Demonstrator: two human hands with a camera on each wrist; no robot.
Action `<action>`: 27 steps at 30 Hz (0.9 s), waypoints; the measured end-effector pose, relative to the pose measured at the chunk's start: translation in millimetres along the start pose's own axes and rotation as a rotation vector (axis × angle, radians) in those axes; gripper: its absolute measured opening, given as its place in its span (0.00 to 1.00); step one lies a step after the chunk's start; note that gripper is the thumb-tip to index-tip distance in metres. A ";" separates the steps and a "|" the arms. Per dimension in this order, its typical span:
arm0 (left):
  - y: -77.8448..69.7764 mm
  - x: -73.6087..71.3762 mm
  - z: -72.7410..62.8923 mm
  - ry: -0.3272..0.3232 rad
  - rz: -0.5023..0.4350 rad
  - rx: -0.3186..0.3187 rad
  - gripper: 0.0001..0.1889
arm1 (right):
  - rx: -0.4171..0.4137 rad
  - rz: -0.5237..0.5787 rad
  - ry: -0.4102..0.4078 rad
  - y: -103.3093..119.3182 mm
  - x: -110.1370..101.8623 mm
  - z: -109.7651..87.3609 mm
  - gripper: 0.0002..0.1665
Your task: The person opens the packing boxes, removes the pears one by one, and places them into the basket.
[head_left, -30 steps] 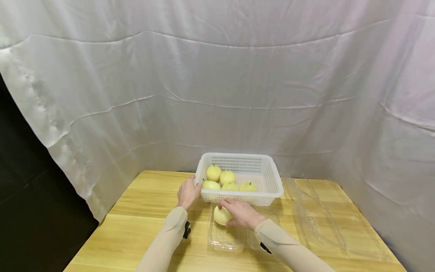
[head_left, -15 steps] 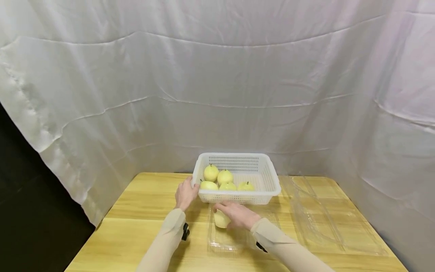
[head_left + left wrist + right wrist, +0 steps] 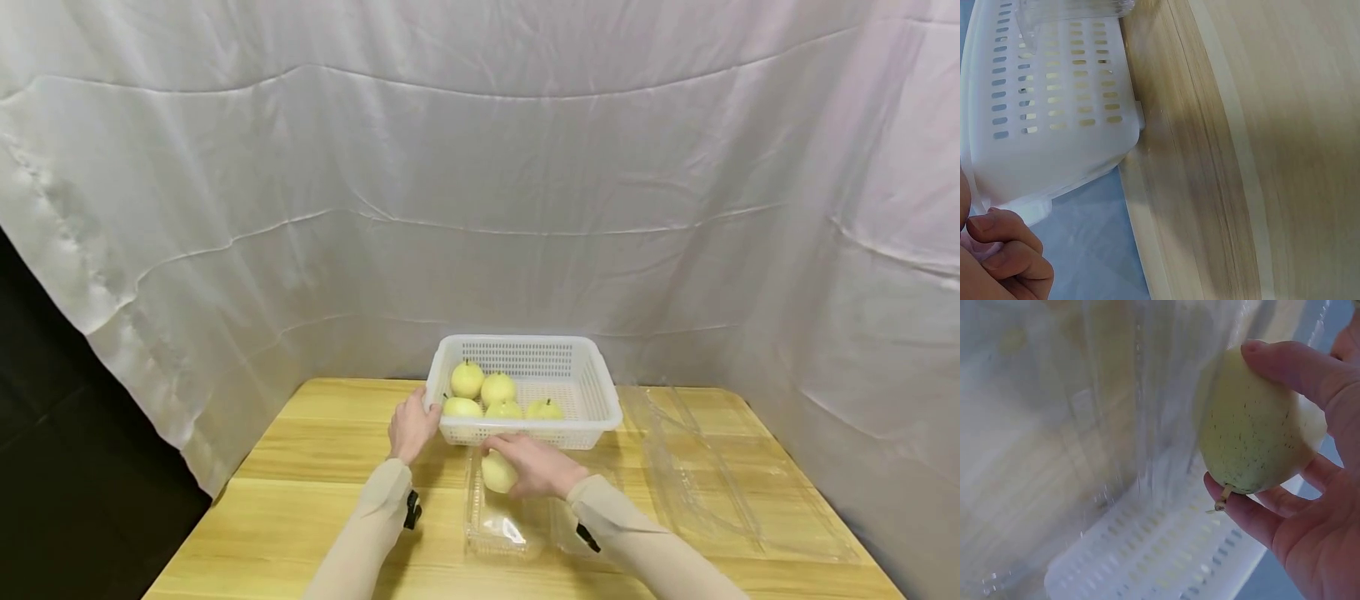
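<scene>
A pale yellow-green pear [image 3: 498, 472] is in my right hand [image 3: 536, 467], with thumb and fingers curled round it. In the right wrist view the stem of this pear [image 3: 1247, 425] points down beside a fingertip. It is at the far end of a clear plastic clamshell box [image 3: 502, 533], whose see-through wall overlaps it. With my left hand [image 3: 411, 427] I grip the left rim of a white slotted basket [image 3: 611, 408]. The left wrist view has those curled fingers [image 3: 1019, 250] at the corner of the basket [image 3: 1054, 156]. Several pears [image 3: 498, 389] lie inside, mostly to the left.
Clear plastic boxes [image 3: 705, 475] stand along the right side of the wooden table [image 3: 300, 508]. Behind the basket, a pale grey curtain [image 3: 525, 275] hangs at the table's back edge. The clamshell's other half [image 3: 573, 533] extends under my right forearm.
My right hand and its pear dipped slightly toward me, then rose a little and shifted right. A bright glare now shows in the clear box. My left hand has stayed on the basket.
</scene>
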State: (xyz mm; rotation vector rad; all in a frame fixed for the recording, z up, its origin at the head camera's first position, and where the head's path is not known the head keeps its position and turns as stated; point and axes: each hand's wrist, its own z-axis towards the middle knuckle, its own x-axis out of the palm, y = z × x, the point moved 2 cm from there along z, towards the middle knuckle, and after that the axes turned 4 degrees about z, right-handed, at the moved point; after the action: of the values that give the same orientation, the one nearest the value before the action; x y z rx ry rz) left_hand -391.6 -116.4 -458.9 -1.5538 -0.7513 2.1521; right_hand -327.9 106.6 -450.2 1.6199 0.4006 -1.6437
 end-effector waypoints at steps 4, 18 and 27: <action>0.1 -0.3 -1.4 -0.003 0.004 -0.004 0.26 | -0.002 0.004 -0.010 -2.5 -9.6 -6.7 0.43; 1.5 -0.2 1.3 -0.002 -0.008 -0.005 0.27 | 0.037 0.001 -0.087 -13.4 -44.7 -17.0 0.41; 1.0 0.3 -0.2 0.008 -0.017 -0.004 0.27 | 0.069 0.047 -0.234 -30.2 -70.2 -7.9 0.46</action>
State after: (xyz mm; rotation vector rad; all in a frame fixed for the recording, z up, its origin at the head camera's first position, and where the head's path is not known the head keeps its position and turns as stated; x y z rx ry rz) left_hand -391.5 -116.9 -459.8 -1.5515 -0.7635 2.1326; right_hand -351.7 153.0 -393.7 1.4539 0.1865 -1.8032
